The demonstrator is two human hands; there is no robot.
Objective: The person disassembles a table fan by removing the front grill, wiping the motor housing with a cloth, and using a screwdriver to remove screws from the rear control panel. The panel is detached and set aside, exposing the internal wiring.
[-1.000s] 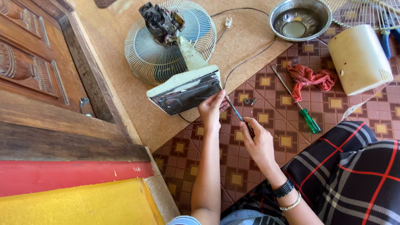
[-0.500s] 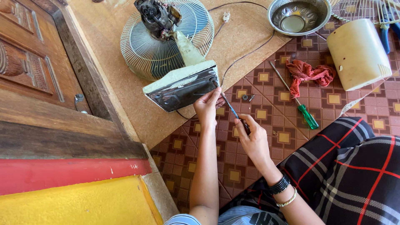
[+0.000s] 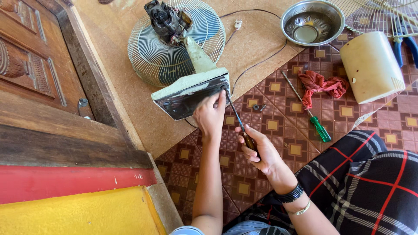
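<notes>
A dismantled electric fan lies on its side on the floor. Its pale green base (image 3: 187, 91) is tipped up toward me, its bare motor (image 3: 165, 19) resting on the wire rear guard (image 3: 148, 56). My left hand (image 3: 210, 114) holds the base's right corner, fingers on the dark underside. My right hand (image 3: 257, 148) grips a brown-handled screwdriver (image 3: 238, 122) whose tip touches that same corner of the base.
A green-handled screwdriver (image 3: 310, 114) and a red rag (image 3: 322, 85) lie on the patterned tiles to the right. Beyond them are a cream fan housing (image 3: 370, 67), a steel bowl (image 3: 311, 21), blue-handled pliers (image 3: 402, 43) and another wire guard. A carved wooden door (image 3: 39, 78) stands left. Small screws (image 3: 257, 106) lie near the base.
The view has shifted slightly. The screwdriver tip stays at the base's corner while my right hand has turned a little on the handle; my left hand keeps its hold.
</notes>
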